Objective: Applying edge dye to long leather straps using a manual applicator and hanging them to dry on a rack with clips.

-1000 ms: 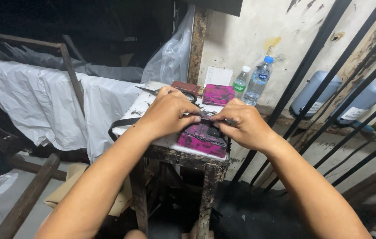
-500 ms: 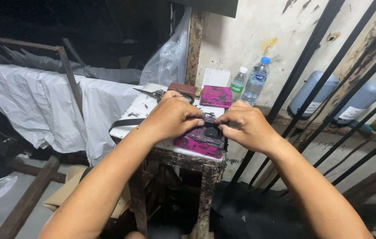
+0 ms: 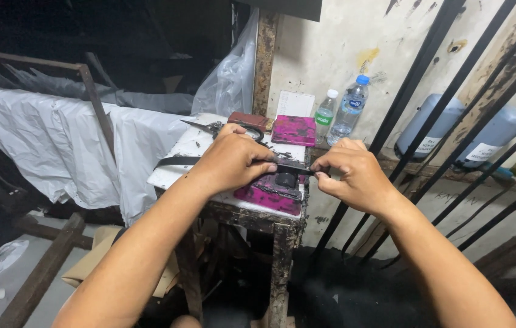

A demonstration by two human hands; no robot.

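On a small worn table (image 3: 252, 209) lies a magenta-stained block (image 3: 268, 195) with a dark round part on top. A thin black strap (image 3: 179, 161) runs across it from the left. My left hand (image 3: 233, 161) presses the strap down over the block, fingers curled. My right hand (image 3: 355, 173) pinches the strap's right end just past the table edge and holds it taut.
Behind the hands lie scissors (image 3: 209, 127), a brown box (image 3: 247, 119) and a magenta box (image 3: 294, 130). Two plastic bottles (image 3: 350, 109) stand by the wall. White plastic sheeting (image 3: 45, 146) drapes a frame at left. Black metal bars (image 3: 452, 91) slant at right.
My hands have moved slightly apart. My right hand has drawn the strap's end to the right, so more of the stained block shows between them.
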